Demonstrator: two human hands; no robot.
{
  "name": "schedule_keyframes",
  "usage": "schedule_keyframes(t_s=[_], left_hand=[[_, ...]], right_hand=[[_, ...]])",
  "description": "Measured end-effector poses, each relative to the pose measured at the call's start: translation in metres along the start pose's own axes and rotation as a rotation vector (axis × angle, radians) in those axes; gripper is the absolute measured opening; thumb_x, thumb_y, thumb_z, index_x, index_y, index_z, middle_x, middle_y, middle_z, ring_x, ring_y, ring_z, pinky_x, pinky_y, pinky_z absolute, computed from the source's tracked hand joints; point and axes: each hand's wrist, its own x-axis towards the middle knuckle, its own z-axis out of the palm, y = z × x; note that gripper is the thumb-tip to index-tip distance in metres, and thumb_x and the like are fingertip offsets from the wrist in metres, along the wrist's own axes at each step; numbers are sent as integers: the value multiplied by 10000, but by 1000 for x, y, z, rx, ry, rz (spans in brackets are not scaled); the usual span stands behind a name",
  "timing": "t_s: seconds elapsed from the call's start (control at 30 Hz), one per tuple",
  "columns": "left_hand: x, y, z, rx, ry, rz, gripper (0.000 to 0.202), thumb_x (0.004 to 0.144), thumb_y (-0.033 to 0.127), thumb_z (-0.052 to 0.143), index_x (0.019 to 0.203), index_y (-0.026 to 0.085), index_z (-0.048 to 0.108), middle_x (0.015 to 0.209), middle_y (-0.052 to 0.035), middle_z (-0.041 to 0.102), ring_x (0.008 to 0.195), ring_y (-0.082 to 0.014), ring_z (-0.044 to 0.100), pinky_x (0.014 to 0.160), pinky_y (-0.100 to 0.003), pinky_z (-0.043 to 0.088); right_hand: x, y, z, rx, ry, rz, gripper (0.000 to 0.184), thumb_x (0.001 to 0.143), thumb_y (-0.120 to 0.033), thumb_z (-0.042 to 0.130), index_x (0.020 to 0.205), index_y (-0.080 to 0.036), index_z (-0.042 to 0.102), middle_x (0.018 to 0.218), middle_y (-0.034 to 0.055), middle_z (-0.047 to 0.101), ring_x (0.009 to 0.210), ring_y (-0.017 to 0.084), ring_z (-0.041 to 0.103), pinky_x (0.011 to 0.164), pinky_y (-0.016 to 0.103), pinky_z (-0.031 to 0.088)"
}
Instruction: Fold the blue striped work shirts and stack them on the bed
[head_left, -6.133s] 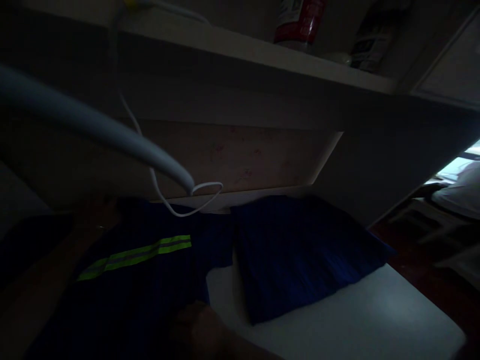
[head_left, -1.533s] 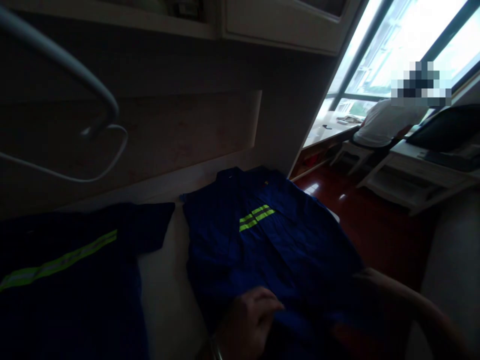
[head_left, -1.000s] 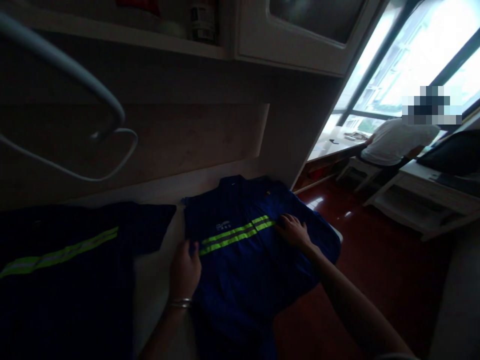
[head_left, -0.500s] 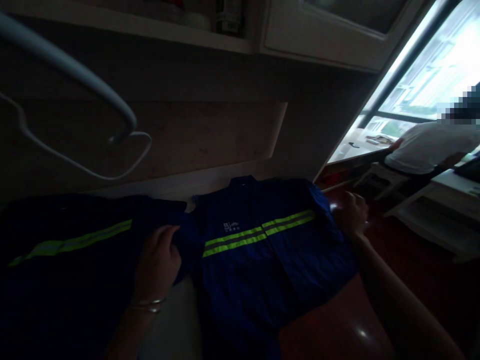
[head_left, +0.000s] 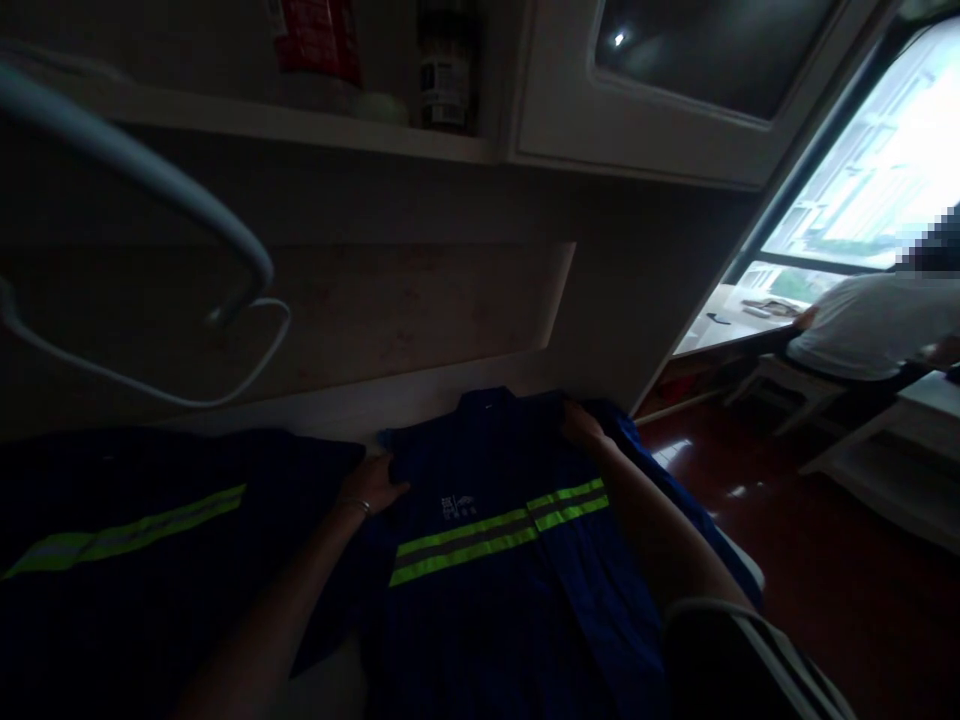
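Observation:
A blue work shirt [head_left: 495, 560] with a yellow-green reflective band lies face up and spread on a white surface. My left hand [head_left: 375, 485], a bracelet on its wrist, rests at the shirt's left shoulder with fingers closed on the cloth. My right hand [head_left: 579, 425] sits at the shirt's right shoulder near the collar, fingers curled on the fabric. The light is dim and the fingertips are hard to make out.
A second dark shirt [head_left: 135, 540] with a reflective band lies to the left. A white curved arm with a cable [head_left: 187, 230] hangs above it. A shelf [head_left: 300, 125] holds bottles. Right of the surface is red floor; a person in white [head_left: 862, 325] sits at a desk.
The folded blue shirt was turned over and spread out. Both my hands moved up from the shirt's sleeves to its shoulders near the collar.

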Motion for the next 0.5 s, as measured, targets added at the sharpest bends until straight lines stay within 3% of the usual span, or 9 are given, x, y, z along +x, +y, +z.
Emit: schedule_keyframes(t_s=[0.1,0.23,0.37,0.43,0.5], left_hand=[[9,-2,3,6,-41,-3,726,699,390,683,1348,138,478,1261,-158,638,1135,-269,622,941,-345,473],[21,-7,-1,35,-42,23,841,560,447,796,1291,116,541,1434,-212,475,1318,-367,457,1082,-420,373],[26,-9,-2,8,-56,26,937,564,405,819,1362,82,449,1389,-213,510,1278,-306,511,1065,-336,397],[22,-7,-1,-1,-32,4,1013,604,385,804,1433,55,326,1433,-233,457,1293,-290,502,1061,-319,398],[13,-3,-2,-2,5,7,963,659,372,771,1441,61,302,1462,-226,426,1325,-285,467,1079,-322,378]], right_hand=[[13,1,2,-31,-38,-25,595,835,-170,532,1424,-120,462,1375,193,529,1164,282,588,921,348,466],[12,-6,1,-79,-29,-54,424,849,-187,515,1262,-207,612,1265,141,586,1002,264,662,806,336,495],[-7,-8,-7,-100,44,-60,397,875,-180,443,1232,-234,609,1339,123,518,962,252,663,762,346,497],[-23,-4,-14,-94,113,-82,378,870,-179,435,1195,-227,621,1376,110,489,953,242,653,752,340,495],[-45,4,-21,-69,198,-145,316,842,-180,462,1091,-215,654,1362,86,501,954,230,638,756,322,492]])
